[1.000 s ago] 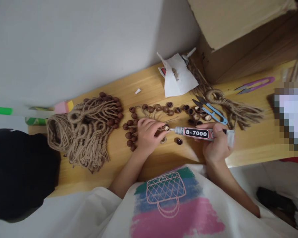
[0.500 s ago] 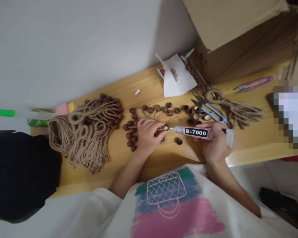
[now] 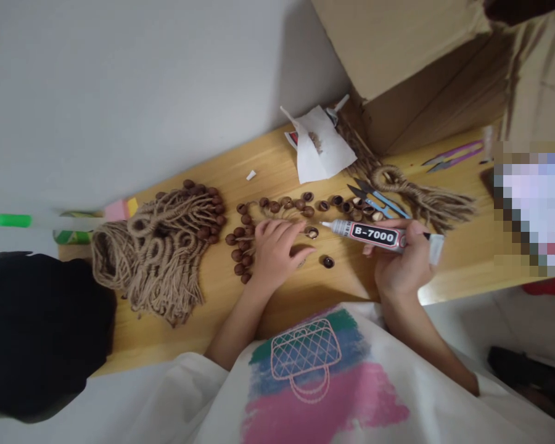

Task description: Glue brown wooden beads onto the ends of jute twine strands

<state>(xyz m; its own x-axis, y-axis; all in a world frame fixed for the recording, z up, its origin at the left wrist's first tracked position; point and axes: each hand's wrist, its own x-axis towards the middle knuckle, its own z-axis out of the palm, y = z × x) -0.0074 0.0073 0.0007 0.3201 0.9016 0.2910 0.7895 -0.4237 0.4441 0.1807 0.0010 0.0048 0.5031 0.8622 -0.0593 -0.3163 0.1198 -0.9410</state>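
Note:
In my right hand (image 3: pixel 403 262) is a glue tube (image 3: pixel 374 235) marked B-7000, its nozzle pointing left. Just left of the nozzle, a nut shell half (image 3: pixel 311 233) lies on the table with its hollow side showing. My left hand (image 3: pixel 277 253) rests open beside that shell, thumb and fingers apart, over a twine tassel (image 3: pixel 282 213). Brown nut shells (image 3: pixel 243 244) sit at the cord ends around the hand. Another hollow shell half (image 3: pixel 327 262) lies nearer to me. More shell halves (image 3: pixel 337 201) are grouped beyond the tube, next to blue thread snips (image 3: pixel 379 200).
Several twine tassels (image 3: pixel 166 253) are heaped on the left of the table (image 3: pixel 231 333). At the back lie white paper (image 3: pixel 321 154) and a small white cap (image 3: pixel 251 175). Purple snips (image 3: pixel 457 154) and a loose tassel (image 3: pixel 425 194) lie right. A cardboard box (image 3: pixel 416 49) overhangs the back right.
My left fingers have opened and let go of the shell half, which now lies on the table. The glue tube's nozzle has drawn back from it and lifted slightly.

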